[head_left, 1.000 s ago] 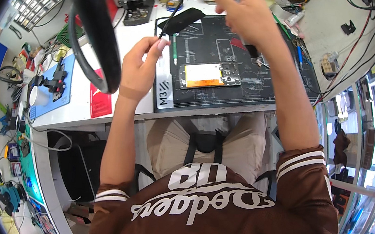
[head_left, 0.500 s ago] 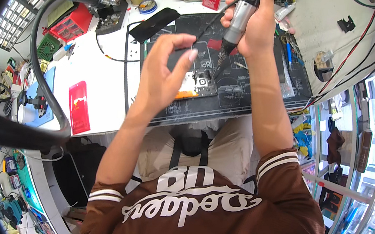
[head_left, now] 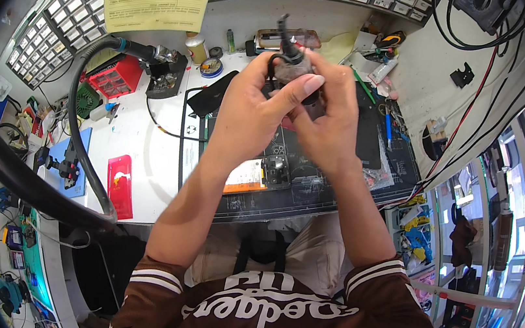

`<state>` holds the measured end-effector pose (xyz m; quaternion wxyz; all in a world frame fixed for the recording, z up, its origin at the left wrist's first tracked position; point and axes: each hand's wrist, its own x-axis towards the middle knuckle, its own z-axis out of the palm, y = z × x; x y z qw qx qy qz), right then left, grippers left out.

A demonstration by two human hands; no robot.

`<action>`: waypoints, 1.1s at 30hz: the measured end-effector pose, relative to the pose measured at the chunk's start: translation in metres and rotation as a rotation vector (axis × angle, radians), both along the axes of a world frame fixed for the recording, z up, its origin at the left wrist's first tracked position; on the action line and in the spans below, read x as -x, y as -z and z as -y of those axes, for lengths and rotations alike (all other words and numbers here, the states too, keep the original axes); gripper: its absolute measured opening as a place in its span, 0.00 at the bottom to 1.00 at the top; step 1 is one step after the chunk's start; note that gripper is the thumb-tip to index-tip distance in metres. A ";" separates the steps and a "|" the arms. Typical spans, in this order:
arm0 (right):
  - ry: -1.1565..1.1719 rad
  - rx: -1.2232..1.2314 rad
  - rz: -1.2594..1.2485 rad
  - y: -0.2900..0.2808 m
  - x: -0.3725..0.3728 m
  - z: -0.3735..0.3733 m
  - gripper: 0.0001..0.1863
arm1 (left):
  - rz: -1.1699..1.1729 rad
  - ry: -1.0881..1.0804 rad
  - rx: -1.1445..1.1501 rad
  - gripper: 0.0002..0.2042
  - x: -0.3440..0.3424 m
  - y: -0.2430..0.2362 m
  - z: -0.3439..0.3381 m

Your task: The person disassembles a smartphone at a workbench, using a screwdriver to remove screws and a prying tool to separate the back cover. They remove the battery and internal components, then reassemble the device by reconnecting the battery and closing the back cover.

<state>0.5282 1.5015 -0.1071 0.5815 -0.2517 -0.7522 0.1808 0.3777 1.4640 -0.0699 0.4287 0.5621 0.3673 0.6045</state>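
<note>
Both of my hands are raised over the mat around a silver and black rotary tool [head_left: 292,69], whose black cable [head_left: 284,30] leads off its upper end. My left hand [head_left: 249,110] is closed on the tool, its thumb laid across the near side. My right hand [head_left: 333,120] grips it from the other side, fingers wrapped round. The tool's working tip is hidden behind my hands. Below them, an opened phone [head_left: 277,171] lies on the black printed work mat [head_left: 317,196], with an orange and white battery [head_left: 246,180] showing beside its dark board.
A flat red packet [head_left: 120,186] lies on the white bench at left. Over that side arches a thick black flexible arm [head_left: 74,116]. A red box [head_left: 116,77], jars and small tools line the back. A blue pen-like tool [head_left: 388,127] lies on the mat's right side.
My left hand has moved from open beside the cable to closed on the rotary tool. The tool has been turned between my hands. My view has tilted up, bringing wall drawers and a yellow paper into sight.
</note>
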 end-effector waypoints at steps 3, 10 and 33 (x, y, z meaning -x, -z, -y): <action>-0.390 0.478 -0.492 -0.014 -0.001 0.010 0.30 | -0.214 0.109 -0.074 0.17 0.018 -0.008 -0.022; -1.276 0.778 -0.278 0.010 -0.023 -0.012 0.39 | -0.379 0.580 -0.077 0.24 0.039 -0.023 -0.058; -0.993 0.576 -0.662 0.022 0.001 -0.058 0.34 | -0.393 -0.082 0.104 0.17 0.063 0.079 0.042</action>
